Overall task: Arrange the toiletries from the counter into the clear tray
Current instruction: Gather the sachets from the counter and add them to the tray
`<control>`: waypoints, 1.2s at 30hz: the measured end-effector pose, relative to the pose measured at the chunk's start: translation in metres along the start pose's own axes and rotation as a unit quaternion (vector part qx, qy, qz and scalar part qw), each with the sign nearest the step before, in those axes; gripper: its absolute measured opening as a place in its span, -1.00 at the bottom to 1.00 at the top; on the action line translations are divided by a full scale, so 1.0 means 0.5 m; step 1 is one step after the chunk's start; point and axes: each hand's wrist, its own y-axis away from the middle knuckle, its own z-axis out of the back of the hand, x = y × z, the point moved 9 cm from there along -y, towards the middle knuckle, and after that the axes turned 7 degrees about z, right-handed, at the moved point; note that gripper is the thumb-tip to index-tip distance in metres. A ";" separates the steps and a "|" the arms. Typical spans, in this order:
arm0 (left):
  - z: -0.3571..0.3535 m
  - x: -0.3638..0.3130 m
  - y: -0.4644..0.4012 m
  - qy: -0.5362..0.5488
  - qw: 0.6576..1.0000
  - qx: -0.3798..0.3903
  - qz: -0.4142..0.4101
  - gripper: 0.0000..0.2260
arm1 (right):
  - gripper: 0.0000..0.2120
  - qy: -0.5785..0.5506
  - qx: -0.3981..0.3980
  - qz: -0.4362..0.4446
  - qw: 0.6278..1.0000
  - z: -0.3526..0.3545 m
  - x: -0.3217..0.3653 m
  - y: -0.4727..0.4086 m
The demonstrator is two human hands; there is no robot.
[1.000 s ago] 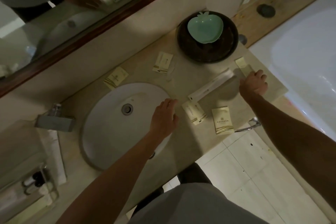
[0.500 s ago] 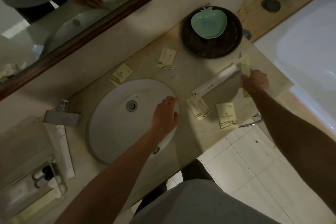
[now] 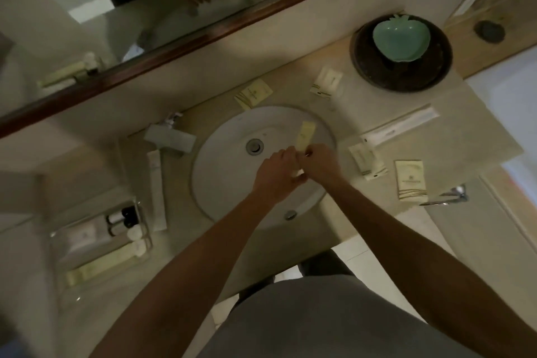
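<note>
Both hands meet over the white sink (image 3: 229, 183). My right hand (image 3: 321, 161) pinches a narrow pale yellow packet (image 3: 305, 135) that sticks up from the fingers, and my left hand (image 3: 277, 173) touches its lower end. The clear tray (image 3: 55, 244) stands at the far left and holds small bottles and packets. On the counter lie a long white sleeve (image 3: 399, 128), a cream sachet (image 3: 367, 163) beside the sink, another cream sachet (image 3: 410, 180) near the front edge, and two sachets behind the sink, one at the left (image 3: 252, 93) and one at the right (image 3: 327, 83).
A dark round bowl (image 3: 436, 67) with a green apple-shaped dish (image 3: 401, 41) stands at the back right. A faucet (image 3: 170, 136) sits left of the sink, with a long white packet (image 3: 157, 189) below it. The mirror (image 3: 87, 23) runs along the back. A metal hook (image 3: 453, 195) hangs at the counter's front edge.
My right hand lifted the narrow yellow packet from the right end of the counter and carried it left over the sink, where my left hand met it. The view shifted left.
</note>
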 end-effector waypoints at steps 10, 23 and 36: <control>0.108 0.332 0.175 -0.012 0.996 -0.044 0.072 -0.61 | -0.57 0.098 0.105 0.201 0.969 -0.266 0.226 0.125; 0.240 0.876 0.498 -0.141 0.980 0.027 0.136 -0.47 | -0.70 0.462 0.103 0.336 0.814 -0.498 0.282 0.220; 0.208 0.977 0.516 -0.164 0.983 0.061 0.059 -0.50 | -0.72 0.478 0.083 0.304 0.820 -0.479 0.226 0.255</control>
